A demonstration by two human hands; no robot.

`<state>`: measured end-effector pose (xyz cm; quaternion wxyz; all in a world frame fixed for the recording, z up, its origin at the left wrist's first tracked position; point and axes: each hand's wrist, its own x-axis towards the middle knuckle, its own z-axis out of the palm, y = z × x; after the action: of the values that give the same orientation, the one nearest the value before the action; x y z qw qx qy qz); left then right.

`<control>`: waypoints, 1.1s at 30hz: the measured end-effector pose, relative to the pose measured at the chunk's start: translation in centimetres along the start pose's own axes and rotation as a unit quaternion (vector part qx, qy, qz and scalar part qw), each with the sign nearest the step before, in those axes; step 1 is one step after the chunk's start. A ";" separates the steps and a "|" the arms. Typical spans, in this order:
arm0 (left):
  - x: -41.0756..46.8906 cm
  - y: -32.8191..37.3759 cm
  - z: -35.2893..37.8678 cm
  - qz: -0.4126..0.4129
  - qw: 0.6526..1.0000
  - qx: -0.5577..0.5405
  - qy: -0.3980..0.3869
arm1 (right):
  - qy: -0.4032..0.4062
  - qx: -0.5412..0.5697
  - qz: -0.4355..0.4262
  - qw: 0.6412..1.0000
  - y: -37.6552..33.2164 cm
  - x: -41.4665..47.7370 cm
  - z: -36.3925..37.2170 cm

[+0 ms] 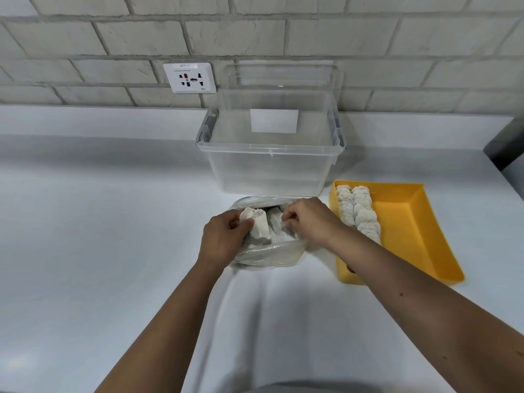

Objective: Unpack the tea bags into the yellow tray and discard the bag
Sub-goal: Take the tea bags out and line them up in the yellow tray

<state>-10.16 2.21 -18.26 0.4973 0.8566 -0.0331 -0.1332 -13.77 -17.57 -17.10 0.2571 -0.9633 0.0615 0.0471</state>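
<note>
A person's two bare forearms reach over a smooth, glossy white counter [113,222] towards a crumpled clear plastic bag [266,255] lying at its middle. The bag is thin and wrinkled, its mouth open towards the far side. Inside it are tea bags [259,226]: small, soft, off-white paper pouches, slightly puffy, with dark tea showing faintly through.

The left hand [224,236] grasps a stack of these pouches, thumb and fingers curled around it, at the bag's left side. The right hand [309,219] has its fingers curled in a pinch at the bag's right rim. Whether it also pinches a pouch cannot be told.

Just right of the bag sits the tray [408,222], a shallow rectangular dish of matte yellow plastic with sloping walls. Two neat rows [357,211] of the same pale pouches lie packed along its left wall; the right arm hides the near end of them.

Behind the bag stands a deep, clear plastic bin [269,165] with a thick rim and a white rectangular label. Beyond runs a wall [255,32] of rough, pale grey brick, with a white socket [188,78] to the bin's left.
</note>
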 end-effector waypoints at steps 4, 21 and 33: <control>-0.2 0.2 -0.1 0.015 1.000 0.016 -0.009 | -0.022 -0.128 -0.006 0.991 0.0 -0.2 1.1; -0.8 1.7 -0.9 -0.074 0.986 -0.133 -0.075 | 0.141 0.284 -0.050 0.947 -0.9 -3.8 -2.7; -1.1 2.2 -1.0 -0.166 0.953 -0.179 -0.177 | 0.204 0.106 -0.277 0.933 -0.5 -5.0 -0.2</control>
<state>-10.75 2.11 -15.66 0.5998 0.7092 0.0463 -0.3675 -18.60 -16.80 -16.09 0.3423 -0.8984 -0.1517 -0.2297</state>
